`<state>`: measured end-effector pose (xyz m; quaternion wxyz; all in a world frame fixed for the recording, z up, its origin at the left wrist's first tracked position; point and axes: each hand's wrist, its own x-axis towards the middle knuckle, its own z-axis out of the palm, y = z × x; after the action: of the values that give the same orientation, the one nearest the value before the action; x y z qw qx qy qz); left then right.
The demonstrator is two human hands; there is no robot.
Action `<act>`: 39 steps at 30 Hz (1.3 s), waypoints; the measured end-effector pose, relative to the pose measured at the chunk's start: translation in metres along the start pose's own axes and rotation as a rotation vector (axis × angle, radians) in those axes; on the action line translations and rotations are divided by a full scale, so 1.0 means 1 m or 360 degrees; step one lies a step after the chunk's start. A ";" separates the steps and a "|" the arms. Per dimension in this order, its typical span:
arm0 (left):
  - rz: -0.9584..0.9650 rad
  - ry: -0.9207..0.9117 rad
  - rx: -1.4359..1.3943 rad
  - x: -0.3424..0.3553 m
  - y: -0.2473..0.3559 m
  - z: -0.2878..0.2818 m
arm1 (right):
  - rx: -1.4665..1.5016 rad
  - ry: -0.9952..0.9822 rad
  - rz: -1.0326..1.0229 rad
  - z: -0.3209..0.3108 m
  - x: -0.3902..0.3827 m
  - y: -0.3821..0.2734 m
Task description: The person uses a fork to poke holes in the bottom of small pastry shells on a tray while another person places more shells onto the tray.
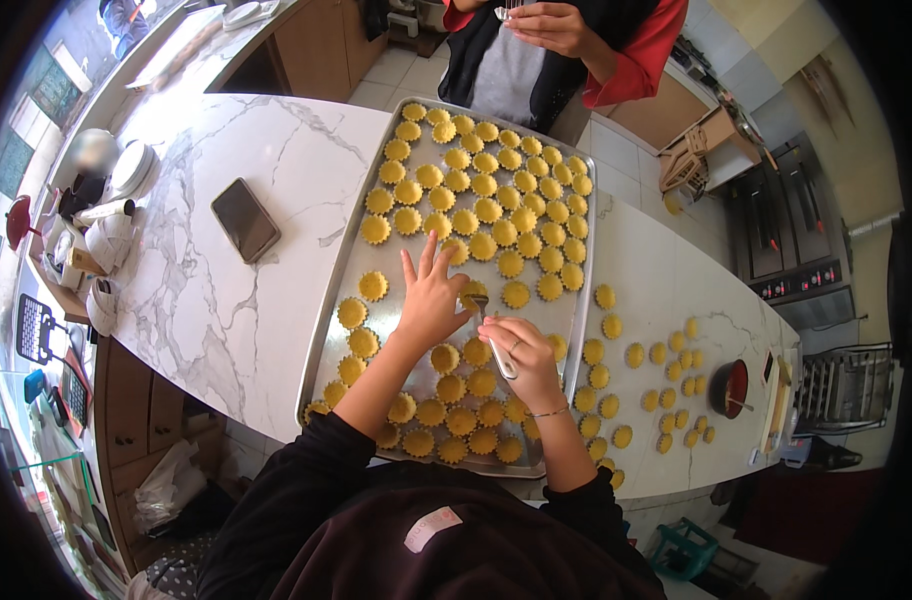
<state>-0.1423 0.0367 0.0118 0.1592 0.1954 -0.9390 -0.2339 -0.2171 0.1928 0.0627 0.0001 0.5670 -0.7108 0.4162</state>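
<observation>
- The fork point(502, 362) is in the right hand point(526, 352), its fingers closed on the pale handle. Its long axis runs mostly away from the person with a slight lean to the left; the metal tines point away and the handle's butt points back toward the person.
- Just beyond the right fingers, the tines meet a yellow fluted shell point(471, 287); how far they reach into it is too small to tell.
- The left hand point(431, 307) has its thumb and forefinger beside that shell, the other fingers fanned out; whether they grip its rim I cannot tell.
- Under both hands lies a metal tray point(376, 258), longest away from the person, with rows of similar shells beyond the left fingers and more nearer the person.
- Right of the right fingers, loose shells point(658, 353) sit on the marble table point(306, 170), with a dark bowl point(728, 387) farther right.
- Well left of the left fingers lies a phone point(246, 220).
- Beyond the tray stands a co-worker in red sleeves point(636, 65).
</observation>
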 end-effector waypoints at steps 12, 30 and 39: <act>-0.0142 -0.0151 0.0091 0.005 0.009 -0.010 | 0.0072 0.0147 0.0060 -0.005 -0.003 -0.004; -0.0133 -0.0151 0.0062 0.005 0.011 -0.010 | 0.0013 0.0068 0.0108 -0.003 -0.008 -0.006; -0.0114 -0.0100 0.0147 -0.005 0.007 -0.007 | -0.0043 0.0694 0.0307 -0.066 -0.021 -0.022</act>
<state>-0.1378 0.0424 0.0202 0.1121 0.2285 -0.9458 -0.2017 -0.2233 0.2486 0.1088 0.1213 0.3932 -0.7503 0.5174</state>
